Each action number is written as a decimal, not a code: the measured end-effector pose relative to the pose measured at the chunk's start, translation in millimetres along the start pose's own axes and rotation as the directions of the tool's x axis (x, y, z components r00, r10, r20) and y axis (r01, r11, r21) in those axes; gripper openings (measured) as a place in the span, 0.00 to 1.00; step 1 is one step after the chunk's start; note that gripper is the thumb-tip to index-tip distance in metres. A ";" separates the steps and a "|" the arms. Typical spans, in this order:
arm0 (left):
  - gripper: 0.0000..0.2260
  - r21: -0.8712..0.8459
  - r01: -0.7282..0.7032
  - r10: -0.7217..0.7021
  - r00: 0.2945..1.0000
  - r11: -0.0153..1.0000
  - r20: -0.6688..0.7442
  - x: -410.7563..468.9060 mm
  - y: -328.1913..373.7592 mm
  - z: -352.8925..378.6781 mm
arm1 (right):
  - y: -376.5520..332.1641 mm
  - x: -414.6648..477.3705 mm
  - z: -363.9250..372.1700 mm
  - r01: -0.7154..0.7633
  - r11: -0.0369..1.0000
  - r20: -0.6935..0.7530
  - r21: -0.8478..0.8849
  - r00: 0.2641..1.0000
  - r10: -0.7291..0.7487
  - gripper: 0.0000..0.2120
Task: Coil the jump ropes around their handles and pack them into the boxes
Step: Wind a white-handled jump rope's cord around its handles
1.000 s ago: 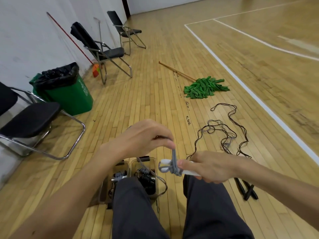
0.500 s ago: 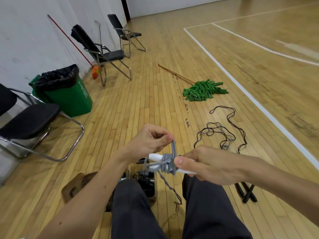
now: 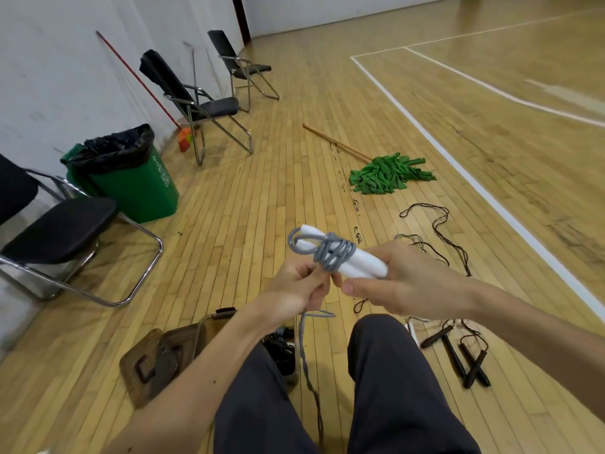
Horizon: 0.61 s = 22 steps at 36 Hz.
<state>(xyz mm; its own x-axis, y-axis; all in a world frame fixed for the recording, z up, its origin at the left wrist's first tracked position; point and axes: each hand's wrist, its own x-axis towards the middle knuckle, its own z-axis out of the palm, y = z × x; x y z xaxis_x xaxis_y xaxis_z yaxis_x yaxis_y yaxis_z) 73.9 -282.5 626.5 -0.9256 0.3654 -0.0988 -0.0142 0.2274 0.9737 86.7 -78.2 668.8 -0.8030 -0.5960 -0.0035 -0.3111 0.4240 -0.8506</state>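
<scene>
Wood-plank gym floor (image 3: 248,204) with white court lines. Lying flat to the right: a green mop (image 3: 389,173), tangled black jump ropes (image 3: 438,237), black handles (image 3: 458,358). By the wall: a green bin (image 3: 137,188), three folding chairs (image 3: 59,231). Close in: a clear box (image 3: 212,329), a brown lid (image 3: 150,365) just beside it.

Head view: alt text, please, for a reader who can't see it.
The right hand grips two white handles wrapped in grey rope; left hand holds the rope's loose tail. A box and black jump ropes lie on the floor.
</scene>
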 end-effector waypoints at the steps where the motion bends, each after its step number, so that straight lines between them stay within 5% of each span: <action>1: 0.17 -0.014 -0.023 0.023 1.000 1.000 0.012 -1.2 0.6 1.6 | 1.0 1.3 -1.8 0.000 1.000 -0.014 0.022 1.000 0.001 0.13; 12: 0.18 -0.075 -0.039 0.044 0.997 0.996 0.058 -13.2 1.5 7.9 | 3.0 15.5 -39.8 0.026 0.997 -0.172 0.067 0.985 -0.014 0.17; 18: 0.18 0.209 -0.004 0.010 1.000 0.978 -0.027 -13.1 -2.3 13.9 | 28.9 29.3 -37.6 -0.043 0.999 -0.275 0.009 0.960 0.044 0.11; 22: 0.17 0.479 0.048 -0.025 0.998 0.876 -0.054 -15.3 -5.6 19.0 | 42.6 34.6 -28.5 -0.121 0.985 -0.291 -0.121 0.953 0.082 0.08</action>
<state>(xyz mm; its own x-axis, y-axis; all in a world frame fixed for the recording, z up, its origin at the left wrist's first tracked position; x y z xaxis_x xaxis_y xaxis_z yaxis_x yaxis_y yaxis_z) 95.3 -272.2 618.7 -0.9440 0.3104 -0.1121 0.1245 0.6496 0.7500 31.2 -61.3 647.5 -0.9389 -0.3347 0.0805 -0.2703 0.5723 -0.7742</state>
